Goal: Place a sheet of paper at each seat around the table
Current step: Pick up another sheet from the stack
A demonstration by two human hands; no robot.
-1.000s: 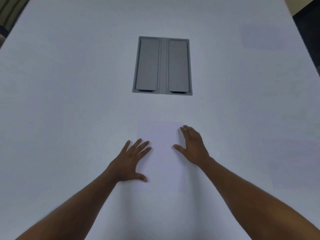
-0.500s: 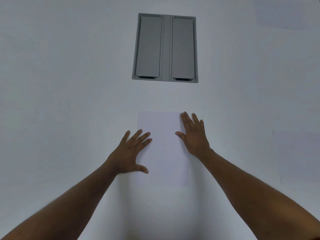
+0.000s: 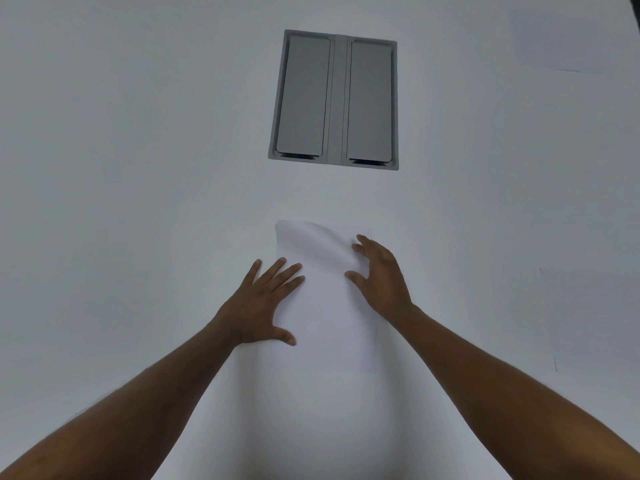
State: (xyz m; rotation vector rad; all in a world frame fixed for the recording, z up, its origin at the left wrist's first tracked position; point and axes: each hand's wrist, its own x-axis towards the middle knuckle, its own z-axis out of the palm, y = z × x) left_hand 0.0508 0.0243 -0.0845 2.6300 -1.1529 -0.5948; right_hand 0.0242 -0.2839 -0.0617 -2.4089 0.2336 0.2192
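And there it went: the right hand (image 3: 382,277), which half a second before had lain flat along the right edge of the sheet of paper (image 3: 329,306), had curled its fingers (image 3: 362,245) and bunched the paper's far right corner, so the top of the sheet rippled and lifted off the white table (image 3: 138,168) where a moment earlier it had been smooth. The thumb sat on the paper just inside that edge, the fingers bent over it; that looked like the start of a pinch, though whether paper was truly caught between thumb and fingers could not be told from this view. The left hand (image 3: 259,303) had not budged: spread wide, palm down, its fingertips and thumb resting on the left edge, pinning rather than holding. The sheet itself lay between the two hands, directly in front of the person, short of the grey cable hatch (image 3: 334,98) beyond the fingertips. Off past the right hand, two more sheets showed faintly, another sheet (image 3: 595,320) near the right wrist's side and a far sheet (image 3: 561,46) well beyond it, so those seats seemed served already. My reading: this was either a last straightening of the paper at this seat or peeling one sheet off to carry on, and a rumpled corner risked a crease.
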